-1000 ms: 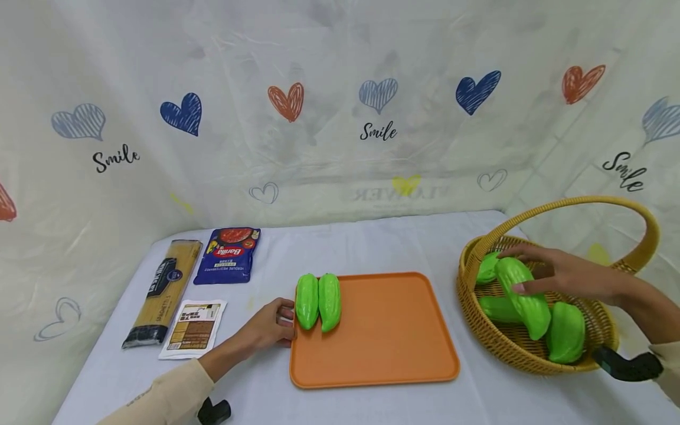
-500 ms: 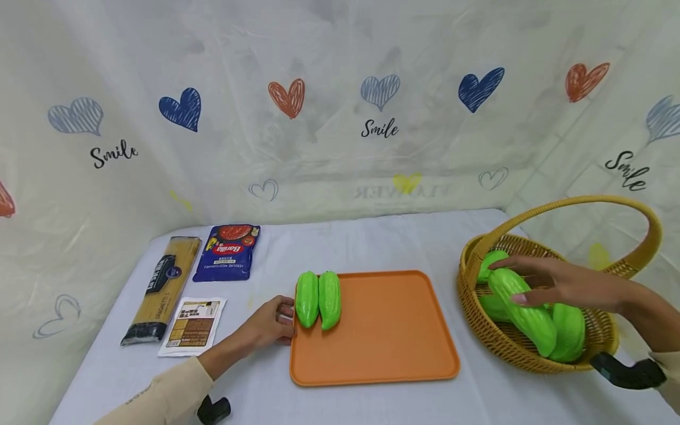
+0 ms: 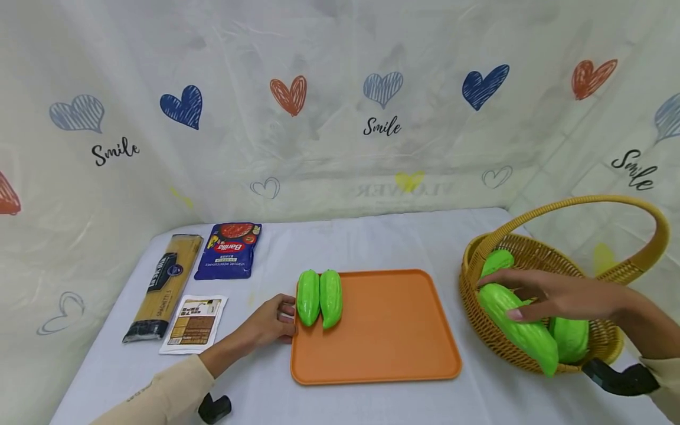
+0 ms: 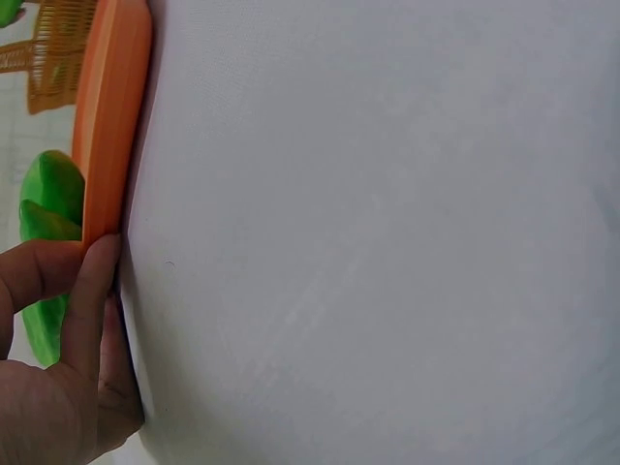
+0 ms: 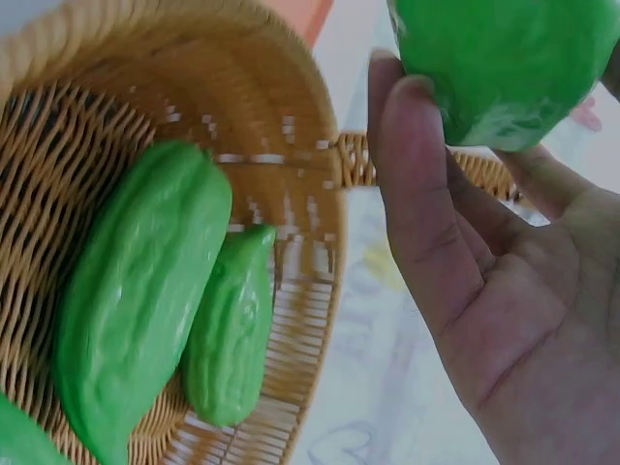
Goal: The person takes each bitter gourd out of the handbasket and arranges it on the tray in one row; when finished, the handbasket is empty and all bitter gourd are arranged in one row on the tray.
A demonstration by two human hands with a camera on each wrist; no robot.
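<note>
In the head view my right hand (image 3: 563, 298) grips a large green bitter melon (image 3: 517, 327) between thumb and fingers, over the wicker basket (image 3: 478, 330). The melon's lower tip overlaps the basket's front rim. Seen from the right wrist, the held melon (image 5: 504, 68) is raised apart from the other bitter melons (image 5: 145, 300) in the basket. My left hand (image 3: 271, 321) pinches the left edge of an orange tray (image 3: 393, 330); thumb and finger meet at its rim (image 4: 107, 126) in the left wrist view. Two smaller bitter melons (image 3: 331, 299) lie side by side on the tray's left end.
A spaghetti pack (image 3: 164, 289), a blue Barilla pouch (image 3: 228, 251) and a white-and-brown packet (image 3: 193, 324) lie on the white cloth at the left. The basket's tall handle (image 3: 600, 200) arches behind my right hand. A heart-printed curtain (image 3: 329, 159) hangs behind the table.
My right hand has lifted the large bitter melon up from the others and shifted it slightly left and towards me. The left hand stays on the tray edge.
</note>
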